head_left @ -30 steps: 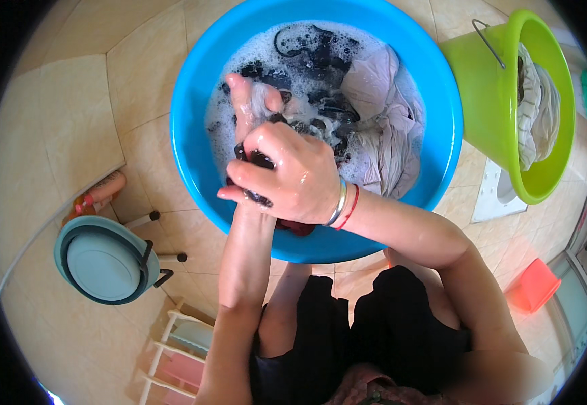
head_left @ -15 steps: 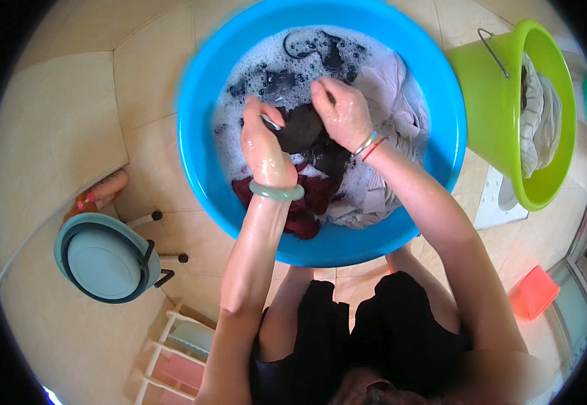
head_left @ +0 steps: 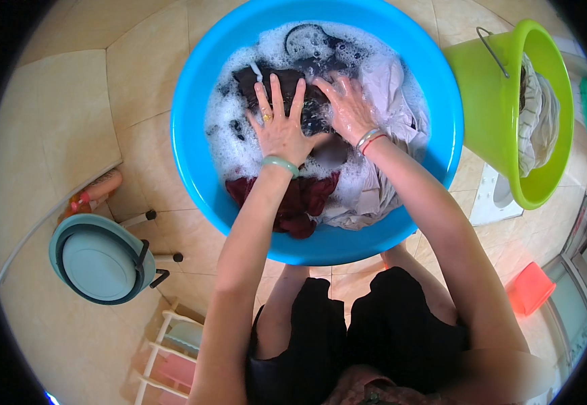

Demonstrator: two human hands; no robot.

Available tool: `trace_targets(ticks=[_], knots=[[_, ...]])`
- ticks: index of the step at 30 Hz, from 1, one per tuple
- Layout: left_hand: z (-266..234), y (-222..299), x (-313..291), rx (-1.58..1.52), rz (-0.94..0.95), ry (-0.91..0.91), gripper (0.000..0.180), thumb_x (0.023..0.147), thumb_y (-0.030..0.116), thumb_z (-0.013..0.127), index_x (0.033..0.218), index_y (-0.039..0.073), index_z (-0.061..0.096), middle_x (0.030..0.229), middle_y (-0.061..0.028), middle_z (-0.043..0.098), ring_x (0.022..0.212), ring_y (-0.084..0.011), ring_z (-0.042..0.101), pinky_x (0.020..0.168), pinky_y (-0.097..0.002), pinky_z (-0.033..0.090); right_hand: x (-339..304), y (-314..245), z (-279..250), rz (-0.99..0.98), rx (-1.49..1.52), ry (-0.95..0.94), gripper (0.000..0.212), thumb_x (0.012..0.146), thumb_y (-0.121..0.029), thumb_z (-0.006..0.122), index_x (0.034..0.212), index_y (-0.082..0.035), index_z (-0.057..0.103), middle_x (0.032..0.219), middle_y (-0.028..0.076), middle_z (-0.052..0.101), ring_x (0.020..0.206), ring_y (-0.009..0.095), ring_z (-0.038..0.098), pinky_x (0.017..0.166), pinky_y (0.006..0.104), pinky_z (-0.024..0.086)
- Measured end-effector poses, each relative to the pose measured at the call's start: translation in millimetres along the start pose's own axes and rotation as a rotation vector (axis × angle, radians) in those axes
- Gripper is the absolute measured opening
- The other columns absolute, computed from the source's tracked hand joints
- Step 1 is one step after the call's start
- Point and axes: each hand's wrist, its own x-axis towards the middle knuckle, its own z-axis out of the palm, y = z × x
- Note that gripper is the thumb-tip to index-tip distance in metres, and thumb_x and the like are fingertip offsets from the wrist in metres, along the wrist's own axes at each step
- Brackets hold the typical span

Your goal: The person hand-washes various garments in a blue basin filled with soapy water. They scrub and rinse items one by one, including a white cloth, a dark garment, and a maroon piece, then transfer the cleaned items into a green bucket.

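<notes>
A big round blue basin (head_left: 184, 145) holds sudsy water (head_left: 226, 108) and wet laundry. My left hand (head_left: 281, 131), with a green bangle on its wrist, lies with fingers spread on a black garment (head_left: 245, 79). Beside it, my right hand (head_left: 349, 111) is also open, its fingers stretched over the dark cloth in the suds, partly wet with foam. A dark red garment (head_left: 300, 206) sits below my left wrist, near the basin's near side. Along the right side of the basin lies a pale, whitish garment (head_left: 382, 88).
A green bucket (head_left: 489, 101) with light-coloured cloth (head_left: 543, 128) in it stands to the right of the basin. On the left are a grey-blue folding basin (head_left: 98, 263) and a white rack (head_left: 148, 364). A coral-red container (head_left: 531, 289) lies on the tiled floor at the lower right.
Both hands were closed on bunched black cloth held above the water. They have let go and opened, and the black cloth is now spread lower, farther toward the basin's far left.
</notes>
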Motion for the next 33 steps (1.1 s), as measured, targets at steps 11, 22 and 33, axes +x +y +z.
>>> trace_targets(ticks=[11,22,33], knots=[[24,-27,16,-0.219,0.121,0.044,0.089,0.08,0.014,0.074,0.154,0.019,0.025,0.157,-0.0249,0.023,0.145,-0.0432,0.021,0.118,-0.0465,0.024,18,-25,-14,0.281,0.023,-0.056,0.043,0.078,0.0,0.065,0.118,-0.016,0.062,0.113,0.012,0.059,0.111,0.034,0.057,0.094,0.0444,0.048],[-64,24,-59,-2.388,-0.746,-0.378,0.085,0.089,0.06,0.061,0.152,0.018,0.024,0.151,-0.0089,0.035,0.129,-0.026,0.046,0.099,-0.0544,0.042,-20,-108,-121,-0.088,0.964,0.26,0.017,0.073,0.012,0.06,0.08,-0.003,0.065,0.089,0.008,0.062,0.086,0.022,0.063,0.074,0.0318,0.051],[-64,24,-50,-2.571,-0.519,-0.428,0.038,0.099,0.031,0.05,0.125,0.005,0.06,0.119,-0.0103,0.067,0.107,-0.0251,0.064,0.095,-0.0394,0.051,-61,-75,-121,0.144,1.126,0.103,0.06,0.085,-0.023,0.074,0.137,-0.008,0.048,0.133,0.013,0.05,0.125,0.025,0.048,0.104,0.0374,0.039]])
